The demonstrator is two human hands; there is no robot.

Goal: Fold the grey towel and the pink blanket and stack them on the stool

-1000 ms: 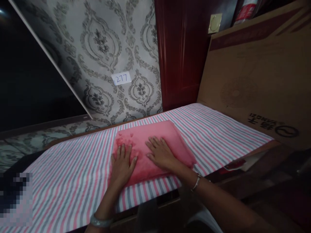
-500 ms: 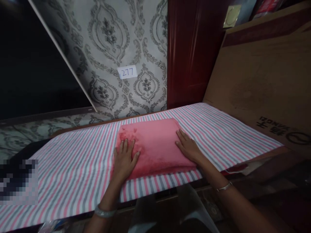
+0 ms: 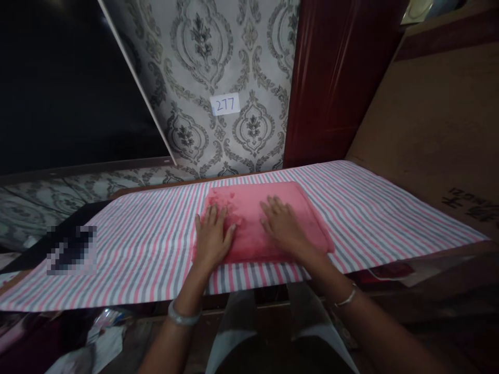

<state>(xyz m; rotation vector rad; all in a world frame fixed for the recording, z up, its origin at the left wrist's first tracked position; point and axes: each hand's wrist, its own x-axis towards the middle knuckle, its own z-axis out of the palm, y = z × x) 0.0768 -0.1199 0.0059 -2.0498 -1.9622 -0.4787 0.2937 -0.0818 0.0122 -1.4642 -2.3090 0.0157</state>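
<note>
A folded pink cloth item (image 3: 253, 200), perhaps a garment, lies flat on a striped cloth (image 3: 156, 234) of pink, grey and white. Darker red patterning shows on its upper left and along its near side. My left hand (image 3: 212, 236) rests on its left part, fingers spread. My right hand (image 3: 284, 226) lies on top near the middle, its fingers extended and slightly apart. Neither hand grips anything. What exact kind of item the pink cloth is, I cannot tell.
A large dark screen (image 3: 78, 88) stands at the back left. Behind is patterned wallpaper with a card (image 3: 225, 104) marked 277. A dark red door panel (image 3: 335, 78) and a big cardboard box (image 3: 440, 119) rise on the right. Several items (image 3: 105, 337) lie below the near edge.
My right hand has moved from the pink cloth's right edge inward, toward its middle. My left hand stays on the left part. The camera view has shifted.
</note>
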